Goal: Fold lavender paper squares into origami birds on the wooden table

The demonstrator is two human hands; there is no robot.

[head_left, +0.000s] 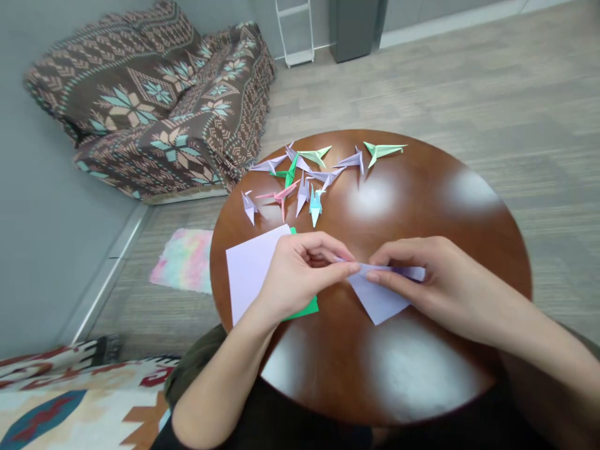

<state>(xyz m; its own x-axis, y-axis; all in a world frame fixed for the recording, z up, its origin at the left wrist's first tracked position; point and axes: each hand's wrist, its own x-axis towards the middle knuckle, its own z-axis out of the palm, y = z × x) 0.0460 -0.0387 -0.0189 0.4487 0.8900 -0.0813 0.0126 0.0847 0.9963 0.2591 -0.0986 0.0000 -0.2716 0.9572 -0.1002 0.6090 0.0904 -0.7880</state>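
Between my two hands, just above the table, is a sheet of lavender origami paper (pixel 379 295) with a folded upper edge and a corner hanging down. My left hand (pixel 309 265) pinches its left end between thumb and fingers. At the upper edge, my right hand (pixel 422 275) grips the paper with thumb and index finger, and part of the sheet passes behind that thumb. Under my left wrist lies a stack of lavender sheets (pixel 250 265), with green paper (pixel 304 309) showing along its right side.
Several folded paper cranes, among them a pink crane (pixel 280 197), a blue crane (pixel 315 205) and a pale green crane (pixel 382 151), sit at the back of the round wooden table (pixel 469 250). A covered sofa (pixel 187 119) stands beyond, and a pastel rug (pixel 184 259) lies left.
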